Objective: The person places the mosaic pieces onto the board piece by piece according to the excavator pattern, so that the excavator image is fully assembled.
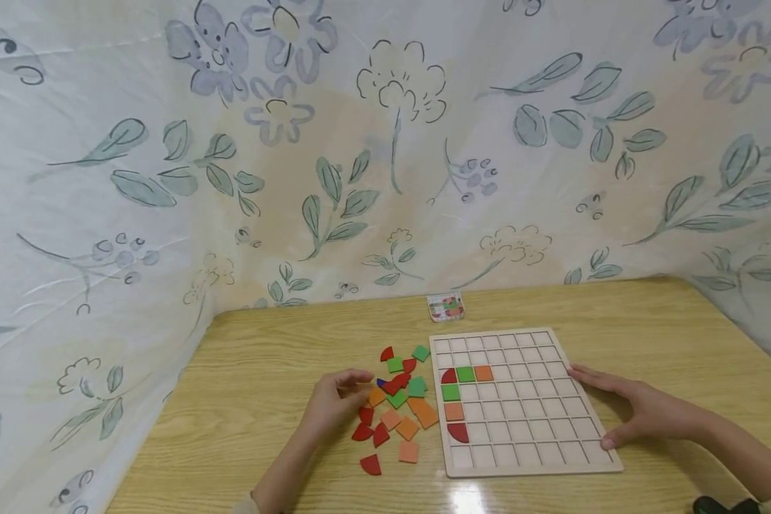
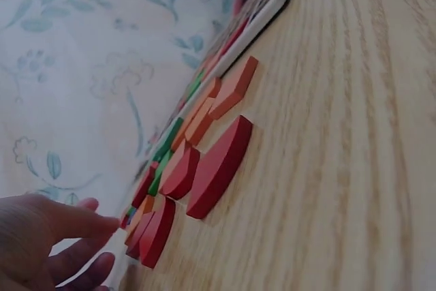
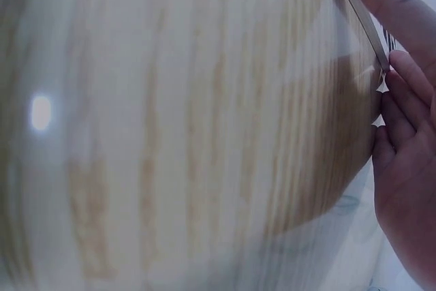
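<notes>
My left hand [image 1: 335, 401] is at the left side of a loose pile of flat tiles, with its fingers loosely bent and the fingertips right by the pieces. In the left wrist view, red quarter-circle tiles [image 2: 221, 168], orange tiles [image 2: 234, 88] and green tiles [image 2: 165, 140] lie in front of that hand's fingertips. My right hand [image 1: 658, 408] rests at the right edge of a pale wooden grid board [image 1: 533, 451], fingers and thumb spread along it. On the board's left side sit red quarter-circles [image 1: 458, 432], green squares [image 1: 465, 374] and orange squares [image 1: 454, 412].
A small picture card [image 1: 446, 307] with a coloured pattern lies at the back of the wood-grain table [image 1: 276, 350]. Behind the table hangs a floral cloth [image 1: 424, 207]. A dark object [image 1: 722, 506] shows at the bottom right corner.
</notes>
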`<state>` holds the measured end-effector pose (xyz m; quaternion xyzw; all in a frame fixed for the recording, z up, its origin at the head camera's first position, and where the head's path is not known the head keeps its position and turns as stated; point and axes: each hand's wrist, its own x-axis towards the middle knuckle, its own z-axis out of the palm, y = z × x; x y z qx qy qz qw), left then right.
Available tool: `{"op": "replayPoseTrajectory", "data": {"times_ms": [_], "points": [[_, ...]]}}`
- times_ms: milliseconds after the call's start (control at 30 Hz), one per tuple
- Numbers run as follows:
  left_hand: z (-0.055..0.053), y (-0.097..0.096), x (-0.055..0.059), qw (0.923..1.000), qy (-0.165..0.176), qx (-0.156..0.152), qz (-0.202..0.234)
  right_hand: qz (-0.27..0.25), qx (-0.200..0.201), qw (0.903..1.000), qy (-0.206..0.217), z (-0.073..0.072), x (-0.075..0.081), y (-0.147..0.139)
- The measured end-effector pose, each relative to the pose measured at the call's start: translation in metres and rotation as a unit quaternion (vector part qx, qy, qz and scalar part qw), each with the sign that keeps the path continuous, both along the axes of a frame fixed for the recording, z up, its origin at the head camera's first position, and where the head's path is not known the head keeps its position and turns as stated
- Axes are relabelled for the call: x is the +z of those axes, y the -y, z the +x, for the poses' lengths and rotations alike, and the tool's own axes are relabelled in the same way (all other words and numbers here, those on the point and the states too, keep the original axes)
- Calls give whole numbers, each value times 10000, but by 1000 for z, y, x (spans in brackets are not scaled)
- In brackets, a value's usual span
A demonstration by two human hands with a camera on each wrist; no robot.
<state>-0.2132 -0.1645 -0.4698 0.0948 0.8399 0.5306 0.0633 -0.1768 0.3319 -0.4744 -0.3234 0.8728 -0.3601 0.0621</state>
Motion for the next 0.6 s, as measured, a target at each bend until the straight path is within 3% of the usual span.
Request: {"op": "replayPoseTrajectory", "data": {"times_ms": [200,367,467,600], "points": [[1,9,-1,9962,199,-852,-52,-18,-6,10000,92,0,0,0],[5,15,-3,9918,189,-1256,-112,9,-115,9998,156,1,1,0],[7,16,-5,9907,-261,-1300,-308,34,-181,9998,106,2,2,0],[10,18,-8,9897,-939,-734,-799,-4,-107,9999,115,1,3,0]]}}
